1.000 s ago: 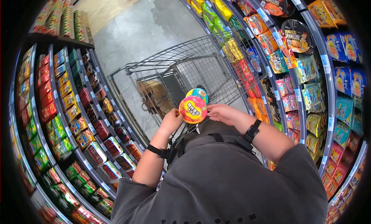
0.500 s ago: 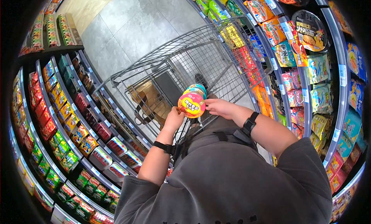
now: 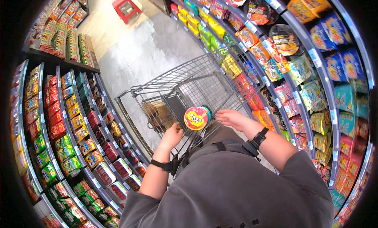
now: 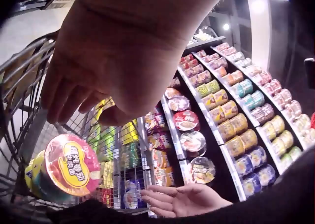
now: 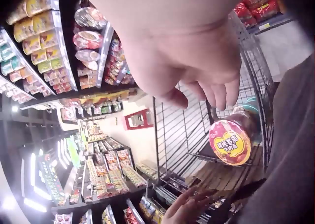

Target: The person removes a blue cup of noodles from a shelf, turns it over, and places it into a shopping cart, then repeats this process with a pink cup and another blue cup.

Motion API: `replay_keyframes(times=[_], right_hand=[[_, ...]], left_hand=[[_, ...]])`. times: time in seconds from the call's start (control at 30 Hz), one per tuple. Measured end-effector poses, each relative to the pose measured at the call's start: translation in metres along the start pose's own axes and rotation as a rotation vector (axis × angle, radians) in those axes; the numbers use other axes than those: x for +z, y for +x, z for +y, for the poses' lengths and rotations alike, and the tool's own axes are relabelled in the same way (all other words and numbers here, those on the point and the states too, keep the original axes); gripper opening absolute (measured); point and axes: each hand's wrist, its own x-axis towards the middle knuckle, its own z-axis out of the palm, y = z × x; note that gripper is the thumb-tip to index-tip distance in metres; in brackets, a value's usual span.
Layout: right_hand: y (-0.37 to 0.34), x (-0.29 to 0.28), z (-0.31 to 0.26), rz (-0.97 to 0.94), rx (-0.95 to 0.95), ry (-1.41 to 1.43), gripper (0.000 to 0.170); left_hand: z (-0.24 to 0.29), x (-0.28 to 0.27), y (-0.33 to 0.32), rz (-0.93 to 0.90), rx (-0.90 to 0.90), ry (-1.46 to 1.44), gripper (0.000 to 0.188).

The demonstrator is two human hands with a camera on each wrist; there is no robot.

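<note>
In the head view an instant noodle cup (image 3: pixel 195 118) with a pink lid and yellow label is between my hands, at the near end of the shopping cart (image 3: pixel 189 70). A teal-topped cup (image 3: pixel 206 110) shows partly behind it. My left hand (image 3: pixel 172 136) is left of the pink lid, apart from it; the left wrist view shows its fingers (image 4: pixel 74 93) hanging relaxed above the cup. To the right, my right hand (image 3: pixel 235 121) reaches forward with loosely extended fingers, holding nothing. In the right wrist view the pink-lidded cup (image 5: pixel 230 143) lies beyond those fingertips.
Brown cardboard (image 3: pixel 160 114) is at the cart's left side. Shelves of packaged noodles (image 3: pixel 311 94) line the right, and more shelves of bagged goods (image 3: pixel 75 129) run along the left. A red stool (image 3: pixel 126 8) stands farther up the aisle floor (image 3: pixel 130 50).
Both hands have come away from the pink-lidded cup, which the left fingers held at its edge and the right fingertips touched. The head view has shifted, bringing the red stool into sight.
</note>
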Motion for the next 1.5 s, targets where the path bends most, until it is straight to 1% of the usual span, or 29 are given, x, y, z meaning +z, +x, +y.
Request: replay_keyframes(times=[0.07, 0.1, 0.13, 0.2, 0.23, 0.3, 0.37, 0.43, 0.47, 0.57, 0.63, 0.67, 0.8, 0.87, 0.93, 0.97, 1.0, 1.1, 1.13, 1.17, 1.3, 1.37, 1.4, 1.47, 1.5], right_hand=[[-0.027, -0.006, 0.004, -0.002, -0.101, 0.103, 0.054], [-0.044, -0.007, 0.007, 0.01, -0.133, 0.098, 0.054], [-0.061, -0.007, 0.011, 0.022, -0.166, 0.14, 0.052], [-0.093, -0.01, 0.028, 0.042, -0.227, 0.203, 0.048], [-0.107, -0.012, 0.042, 0.059, -0.253, 0.205, 0.048], [-0.13, -0.015, 0.07, 0.108, -0.249, 0.244, 0.045], [-0.153, -0.014, 0.096, 0.171, -0.253, 0.244, 0.043], [-0.172, -0.016, 0.123, 0.215, -0.232, 0.268, 0.044], [-0.181, -0.018, 0.136, 0.224, -0.25, 0.283, 0.044], [-0.212, -0.013, 0.162, 0.305, -0.283, 0.351, 0.041], [-0.232, -0.011, 0.173, 0.321, -0.311, 0.368, 0.041], [-0.24, -0.011, 0.18, 0.323, -0.328, 0.373, 0.041], [-0.261, -0.023, 0.206, 0.384, -0.367, 0.395, 0.041], [-0.271, -0.029, 0.215, 0.417, -0.422, 0.412, 0.041], [-0.283, -0.036, 0.226, 0.441, -0.459, 0.422, 0.041], [-0.29, -0.04, 0.232, 0.459, -0.481, 0.414, 0.041], [-0.298, -0.046, 0.239, 0.469, -0.494, 0.434, 0.041], [-0.324, -0.068, 0.272, 0.512, -0.538, 0.462, 0.042], [-0.333, -0.08, 0.288, 0.521, -0.578, 0.477, 0.042], [-0.343, -0.091, 0.305, 0.531, -0.618, 0.49, 0.043], [-0.403, -0.127, 0.363, 0.619, -0.638, 0.635, 0.043], [-0.428, -0.149, 0.401, 0.668, -0.718, 0.695, 0.044], [-0.441, -0.158, 0.416, 0.676, -0.722, 0.706, 0.044], [-0.466, -0.173, 0.444, 0.726, -0.783, 0.805, 0.046], [-0.477, -0.18, 0.455, 0.736, -0.789, 0.807, 0.046]], left_hand=[[0.006, -0.013, -0.022, 0.022, 0.055, -0.026, 0.051], [0.006, -0.018, -0.032, 0.026, 0.082, -0.051, 0.05], [-0.003, -0.018, -0.038, 0.011, 0.082, -0.122, 0.048], [-0.018, -0.02, -0.051, -0.001, 0.133, -0.139, 0.048], [-0.016, -0.02, -0.059, -0.024, 0.146, -0.161, 0.048], [-0.013, -0.019, -0.074, -0.03, 0.205, -0.16, 0.048], [-0.015, -0.013, -0.085, -0.049, 0.206, -0.156, 0.048], [-0.021, -0.003, -0.084, -0.081, 0.266, -0.145, 0.047], [-0.023, 0.003, -0.085, -0.098, 0.266, -0.145, 0.047], [-0.01, 0.016, -0.092, -0.148, 0.283, -0.12, 0.047], [-0.004, 0.024, -0.092, -0.198, 0.315, -0.111, 0.046], [0.0, 0.028, -0.092, -0.195, 0.345, -0.1, 0.046], [0.026, 0.042, -0.098, -0.221, 0.408, -0.051, 0.046], [0.037, 0.049, -0.096, -0.243, 0.388, -0.042, 0.047], [0.047, 0.058, -0.092, -0.246, 0.445, -0.008, 0.047], [0.054, 0.064, -0.089, -0.242, 0.488, 0.007, 0.046], [0.067, 0.068, -0.091, -0.269, 0.479, 0.037, 0.042], [0.107, 0.094, -0.088, -0.308, 0.547, 0.079, 0.043], [0.121, 0.106, -0.088, -0.289, 0.567, 0.104, 0.043], [0.135, 0.121, -0.089, -0.304, 0.578, 0.118, 0.043], [0.209, 0.185, -0.102, -0.349, 0.679, 0.182, 0.044], [0.242, 0.222, -0.108, -0.406, 0.76, 0.146, 0.042], [0.263, 0.239, -0.119, -0.429, 0.749, 0.144, 0.043], [0.289, 0.274, -0.124, -0.448, 0.789, 0.165, 0.043], [0.302, 0.291, -0.127, -0.458, 0.824, 0.177, 0.044]])
